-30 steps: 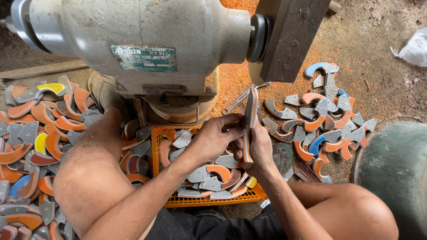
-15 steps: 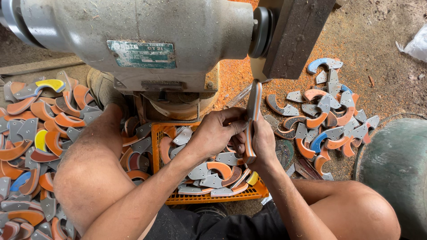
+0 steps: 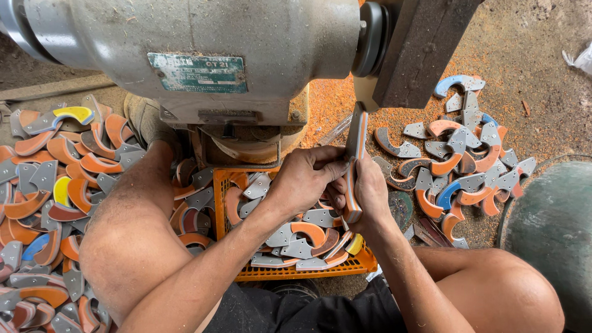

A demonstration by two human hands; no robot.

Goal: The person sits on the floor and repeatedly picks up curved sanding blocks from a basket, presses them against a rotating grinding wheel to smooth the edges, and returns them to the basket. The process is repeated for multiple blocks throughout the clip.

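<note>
Both hands hold one curved piece [image 3: 354,166], gray with an orange stripe, standing on its edge. The left hand [image 3: 306,180] pinches it from the left side, fingers closed tight on it. The right hand [image 3: 369,192] cups it from behind and below, also closed around it. Two hands keep it steady, and the top end points up to the dark spinning wheel [image 3: 370,38] at the end of the big gray grinding machine [image 3: 203,55]. I cannot tell if the piece touches the wheel.

Right under the hands sits an orange crate [image 3: 308,270] full of more curved pieces, close enough to reach without moving. A big pile [image 3: 49,185] of the same pieces lies on the floor to the left, and a smaller pile [image 3: 465,163] lies to the right. Orange dust [image 3: 330,105] covers the floor under the wheel, the same color as the stripe. The person's bare knees sit on each side of the crate
</note>
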